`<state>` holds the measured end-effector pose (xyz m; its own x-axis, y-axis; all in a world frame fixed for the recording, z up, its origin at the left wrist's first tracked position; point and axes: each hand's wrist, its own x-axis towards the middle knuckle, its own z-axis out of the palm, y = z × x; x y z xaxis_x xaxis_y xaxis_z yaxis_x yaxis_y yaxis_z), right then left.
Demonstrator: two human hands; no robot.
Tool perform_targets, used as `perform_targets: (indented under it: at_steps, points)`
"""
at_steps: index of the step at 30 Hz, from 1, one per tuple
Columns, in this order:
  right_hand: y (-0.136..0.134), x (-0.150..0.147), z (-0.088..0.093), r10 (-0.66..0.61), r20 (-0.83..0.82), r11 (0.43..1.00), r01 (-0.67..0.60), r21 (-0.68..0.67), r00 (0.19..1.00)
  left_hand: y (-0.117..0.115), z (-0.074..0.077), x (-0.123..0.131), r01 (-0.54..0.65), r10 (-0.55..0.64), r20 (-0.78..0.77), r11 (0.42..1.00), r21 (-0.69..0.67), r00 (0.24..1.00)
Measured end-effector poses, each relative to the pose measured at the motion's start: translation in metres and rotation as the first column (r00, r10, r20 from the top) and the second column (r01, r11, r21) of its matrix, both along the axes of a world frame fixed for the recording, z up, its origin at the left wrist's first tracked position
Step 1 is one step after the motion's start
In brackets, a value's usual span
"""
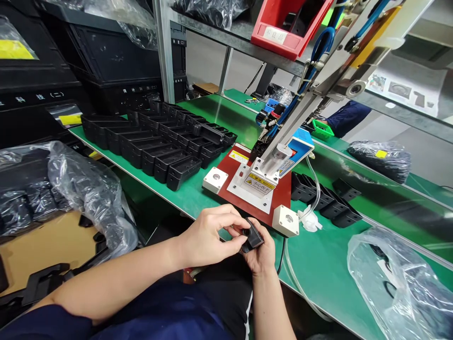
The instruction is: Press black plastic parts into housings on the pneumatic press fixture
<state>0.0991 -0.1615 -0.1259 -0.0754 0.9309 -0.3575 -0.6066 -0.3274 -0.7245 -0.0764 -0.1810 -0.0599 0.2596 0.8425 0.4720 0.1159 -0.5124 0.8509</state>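
Observation:
A small black plastic housing [255, 237] rests in my right hand [264, 257], whose fingers and thumb wrap round it over my lap, just off the front edge of the bench. From the left, my left hand [210, 236] reaches across with thumb and fingertips pinched at the housing's near end. A small round dark spot shows between those fingertips; whether it is a loose piece or part of the housing I cannot tell. Beyond the hands stands a bench press [260, 186] on a red base, with a white button box at each front corner.
Rows of black plastic housings [182, 170] fill the bench's left side. More black parts [332, 203] lie right of the press, near a clear plastic bag [406, 278]. A red bin [288, 35] sits on the shelf overhead. Across the bench shows another person's dark sleeve [345, 120].

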Motion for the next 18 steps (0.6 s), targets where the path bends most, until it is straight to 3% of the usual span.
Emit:
perform_targets:
  at_steps: [6, 13, 18]
  points:
    - [0.000, 0.004, -0.005, 0.072, 0.014, 0.995, -0.073, 0.073, 0.997, -0.002, 0.003, 0.008, -0.003, 0.003, -0.006, 0.997, 0.077, 1.000]
    - [-0.001, 0.006, -0.004, 0.073, 0.011, 0.994, -0.074, 0.079, 0.997, -0.007, 0.005, 0.013, 0.034, -0.034, -0.003, 0.995, 0.099, 0.999]
    - [-0.003, 0.003, -0.008, 0.059, -0.023, 0.994, -0.057, 0.091, 0.998, -0.006, 0.003, 0.008, -0.039, 0.046, -0.091, 0.996, 0.076, 0.995]
